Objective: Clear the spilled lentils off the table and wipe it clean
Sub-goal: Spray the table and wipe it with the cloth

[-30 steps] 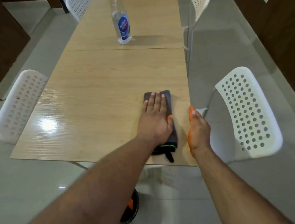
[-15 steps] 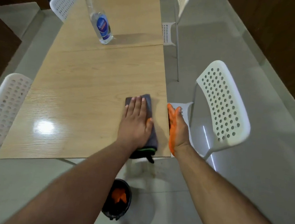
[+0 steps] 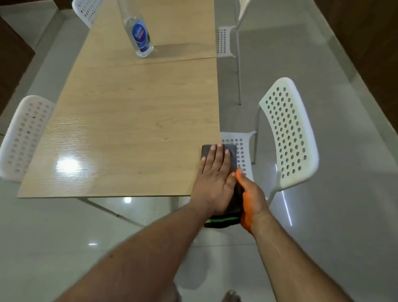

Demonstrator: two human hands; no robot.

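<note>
Your left hand [image 3: 216,178] lies flat, fingers extended, pressing the folded dark grey cloth [image 3: 231,153] over the right edge of the light wood-grain table [image 3: 128,125]. Your right hand [image 3: 251,198], palm coated orange, cups against the cloth's overhanging side just off the edge. No loose lentils discernible on the tabletop.

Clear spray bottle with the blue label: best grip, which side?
Grip the clear spray bottle with the blue label around its slim body above the label, coming from the near side. It stands upright and alone on the wooden table, so fingers can wrap around it.
</note>
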